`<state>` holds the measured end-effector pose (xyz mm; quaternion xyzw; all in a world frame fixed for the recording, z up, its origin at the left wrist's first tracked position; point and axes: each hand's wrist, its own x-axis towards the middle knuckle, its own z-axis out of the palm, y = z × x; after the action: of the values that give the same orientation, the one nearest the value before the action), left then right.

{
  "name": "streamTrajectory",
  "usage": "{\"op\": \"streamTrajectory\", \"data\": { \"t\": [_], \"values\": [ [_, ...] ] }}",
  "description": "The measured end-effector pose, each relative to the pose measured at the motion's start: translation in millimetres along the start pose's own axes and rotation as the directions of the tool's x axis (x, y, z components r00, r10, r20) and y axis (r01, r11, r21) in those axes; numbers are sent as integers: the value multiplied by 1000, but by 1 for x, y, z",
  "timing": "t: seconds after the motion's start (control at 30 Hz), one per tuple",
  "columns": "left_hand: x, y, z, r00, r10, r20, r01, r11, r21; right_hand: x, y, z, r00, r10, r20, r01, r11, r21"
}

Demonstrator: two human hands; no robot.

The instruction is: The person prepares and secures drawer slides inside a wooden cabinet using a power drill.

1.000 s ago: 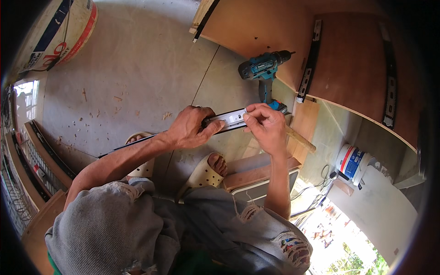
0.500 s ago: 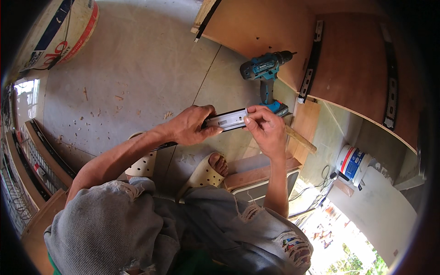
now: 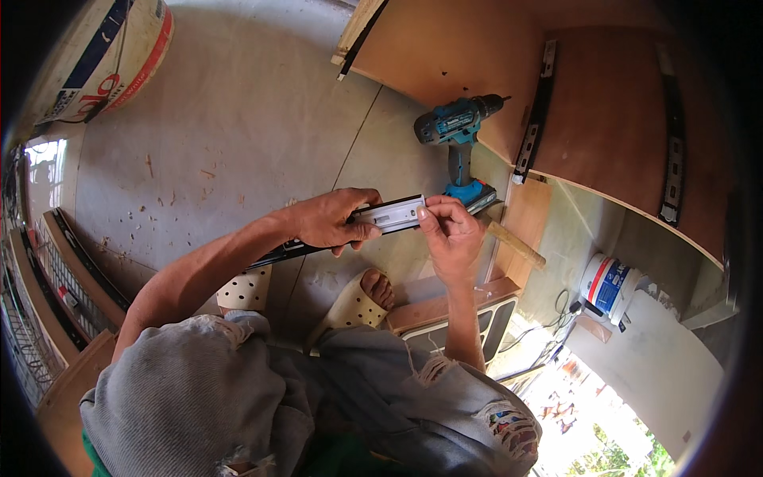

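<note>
A black and silver drawer slide [image 3: 395, 214] is held up above the floor between my hands. My left hand [image 3: 334, 220] is closed around its middle, thumb on top. The slide's black tail runs out under my left forearm toward the lower left. At the slide's right end, my right hand [image 3: 453, 234] pinches the tip between thumb and fingers. A teal and black cordless drill [image 3: 458, 147] stands on its battery just beyond my right hand, its bit pointing right.
A wooden cabinet [image 3: 620, 119] with black slides fixed inside stands at the right. A wooden-handled tool [image 3: 517, 245] lies beside the drill. Paint buckets sit at the upper left [image 3: 119, 63] and right [image 3: 610, 286]. Wood shavings dot the floor; framed drawers [image 3: 87, 262] lean at the left.
Both hands and the slide have shifted slightly left and down. More of the slide's black tail now shows under my left forearm. The drill has stayed in place.
</note>
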<state>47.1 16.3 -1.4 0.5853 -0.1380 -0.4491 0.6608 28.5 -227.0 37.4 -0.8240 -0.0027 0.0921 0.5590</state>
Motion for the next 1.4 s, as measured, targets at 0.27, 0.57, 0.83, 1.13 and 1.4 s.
{"op": "streamTrajectory", "data": {
  "t": [0.27, 0.57, 0.83, 1.13, 1.4],
  "values": [
    [1, 18, -1, 994, -101, 52, 98, 994, 54, -5, -12, 9, 991, -25, -129, 16, 997, -71],
    [2, 16, 1, 991, -128, 45, 124, 990, 74, -8, -8, 11, 988, -78, -136, 68, 995, -72],
    [2, 14, 3, 995, -98, 14, 97, 992, 84, -11, -4, 13, 985, -62, -161, 55, 997, -51],
    [3, 13, 5, 995, -95, -15, 96, 990, 105, -15, 5, 13, 980, -124, -154, 104, 986, -128],
    [4, 13, 6, 996, -76, -39, 80, 989, 120, -17, 4, 13, 981, -113, -158, 99, 991, -91]
  ]
}}
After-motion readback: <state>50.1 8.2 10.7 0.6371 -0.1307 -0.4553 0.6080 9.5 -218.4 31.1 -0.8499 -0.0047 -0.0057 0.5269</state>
